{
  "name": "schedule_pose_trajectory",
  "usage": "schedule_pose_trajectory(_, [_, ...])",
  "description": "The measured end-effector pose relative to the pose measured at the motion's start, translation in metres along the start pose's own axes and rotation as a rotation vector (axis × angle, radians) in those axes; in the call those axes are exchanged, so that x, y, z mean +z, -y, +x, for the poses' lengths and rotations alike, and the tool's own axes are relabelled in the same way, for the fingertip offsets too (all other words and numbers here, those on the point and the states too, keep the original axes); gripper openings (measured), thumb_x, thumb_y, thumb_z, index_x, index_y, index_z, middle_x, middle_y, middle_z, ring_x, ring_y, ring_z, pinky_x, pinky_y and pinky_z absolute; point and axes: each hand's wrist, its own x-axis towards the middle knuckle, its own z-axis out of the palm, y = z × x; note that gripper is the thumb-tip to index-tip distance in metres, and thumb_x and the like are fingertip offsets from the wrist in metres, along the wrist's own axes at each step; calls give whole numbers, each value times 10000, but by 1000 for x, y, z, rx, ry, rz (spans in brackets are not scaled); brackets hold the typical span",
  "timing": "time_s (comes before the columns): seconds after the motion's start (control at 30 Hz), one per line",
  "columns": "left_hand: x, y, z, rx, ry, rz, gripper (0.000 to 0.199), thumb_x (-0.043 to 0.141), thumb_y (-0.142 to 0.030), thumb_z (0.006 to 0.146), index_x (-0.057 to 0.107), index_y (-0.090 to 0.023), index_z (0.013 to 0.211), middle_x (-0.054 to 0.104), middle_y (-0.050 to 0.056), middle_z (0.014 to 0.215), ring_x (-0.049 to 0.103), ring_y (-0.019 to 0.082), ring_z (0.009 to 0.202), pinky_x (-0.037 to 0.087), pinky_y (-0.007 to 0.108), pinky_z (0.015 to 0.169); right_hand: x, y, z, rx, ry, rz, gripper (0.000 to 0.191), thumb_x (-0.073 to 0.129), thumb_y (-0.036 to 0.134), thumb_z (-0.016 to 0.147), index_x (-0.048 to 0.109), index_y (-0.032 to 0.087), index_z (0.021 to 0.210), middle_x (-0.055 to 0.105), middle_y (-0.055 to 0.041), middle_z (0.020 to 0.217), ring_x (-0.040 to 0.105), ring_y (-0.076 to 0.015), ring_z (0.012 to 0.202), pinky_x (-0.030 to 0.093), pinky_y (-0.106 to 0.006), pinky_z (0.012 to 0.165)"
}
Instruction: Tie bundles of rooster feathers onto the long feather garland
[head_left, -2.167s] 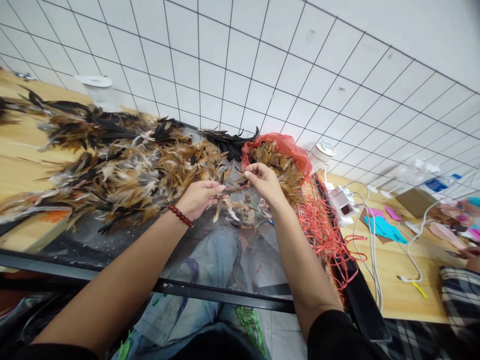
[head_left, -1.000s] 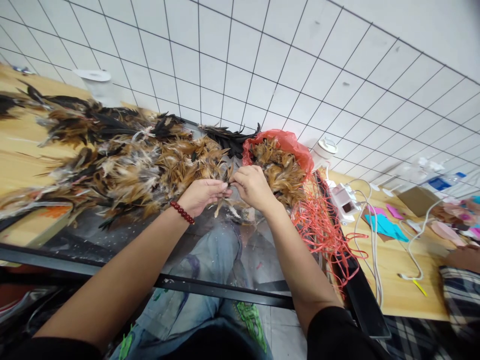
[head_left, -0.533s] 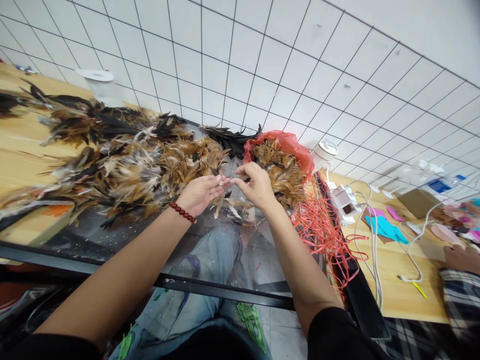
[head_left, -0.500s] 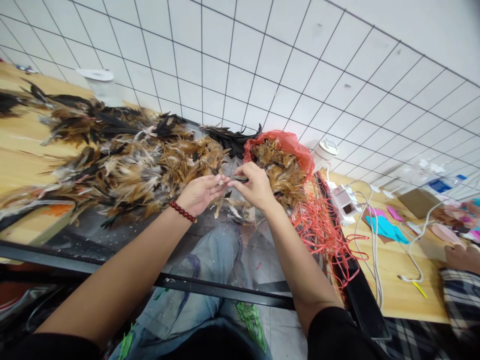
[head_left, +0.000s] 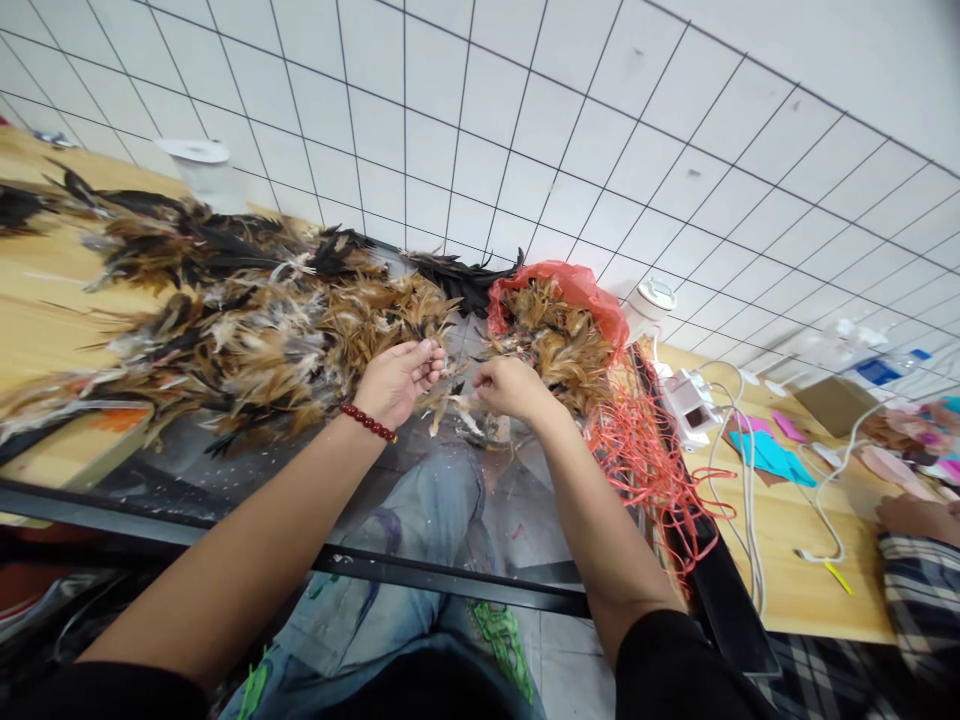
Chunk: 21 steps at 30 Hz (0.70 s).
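Over the glass tabletop [head_left: 255,490] my left hand [head_left: 403,380], with a dark red bead bracelet [head_left: 367,422] at its wrist, has its fingers curled in beside a large pile of brown feathers [head_left: 277,350]. Whatever it pinches is too small to make out. My right hand [head_left: 511,388] is closed too, a short gap away, its fingertips over feather scraps [head_left: 466,415]; anything held there is hidden. Just beyond it, a red plastic bag [head_left: 592,292] holds more brown feathers [head_left: 566,345].
Tangled red string [head_left: 637,440] lies right of my right arm, beside a black-edged strip with a phone. Further right are white cables, a white device [head_left: 690,408], blue and pink pieces and another person's hand [head_left: 919,517]. A white cup [head_left: 199,170] stands back left.
My hands have moved apart from where their fingertips met. The left fingers have curled in, and the right hand has dropped slightly with its fingers drawn together.
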Motion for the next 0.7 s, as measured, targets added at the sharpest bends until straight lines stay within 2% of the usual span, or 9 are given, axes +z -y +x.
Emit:
schedule_pose_trajectory(0.07, [0,0,1,5,-7,-14,82,734,-136,766,662,-102,745,677,42,720,575,67,586,463,176,552,4,-5,1,25,103,0,127,745,269,734,742,228,854,717,-31,864,620,-164,795,383,-244,674])
schedule_pose_trajectory(0.17, [0,1,0,1,-5,-3,93,746,-137,746,663,-99,733,672,41,708,569,67,577,462,177,551,10,-7,2,-42,151,49,106,729,241,727,749,214,828,715,-18,826,604,-140,766,370,-225,665])
schedule_pose_trajectory(0.3, [0,4,0,28,-6,95,145,797,-191,685,694,-103,738,698,66,735,609,93,640,491,204,626,5,-4,1,-99,29,183,119,601,156,759,717,169,780,685,-2,742,561,-106,689,368,-208,661])
schedule_pose_trajectory(0.4, [0,6,-1,111,-3,212,213,840,-262,624,701,-119,699,724,83,781,641,127,711,509,241,702,-5,-1,-4,-91,-29,275,105,582,152,738,686,157,754,646,20,676,525,-94,625,362,-202,633])
schedule_pose_trajectory(0.53, [-1,10,-2,213,71,466,249,857,-330,577,712,-137,637,718,63,718,627,152,694,482,242,646,-13,2,-7,-68,-46,308,73,580,163,725,652,167,710,607,33,636,509,-95,612,353,-209,621])
schedule_pose_trajectory(0.63, [-2,12,-1,164,120,581,271,860,-359,558,725,-135,629,701,61,651,595,148,620,453,243,576,-13,0,-7,-50,-84,354,53,600,197,739,640,168,721,592,31,645,500,-98,621,360,-212,624])
schedule_pose_trajectory(0.7, [-2,12,-1,111,125,523,297,871,-368,533,729,-128,636,708,74,661,604,148,620,465,246,583,-10,-2,-5,-37,-107,451,113,637,261,753,652,162,808,605,25,687,513,-101,637,379,-213,631])
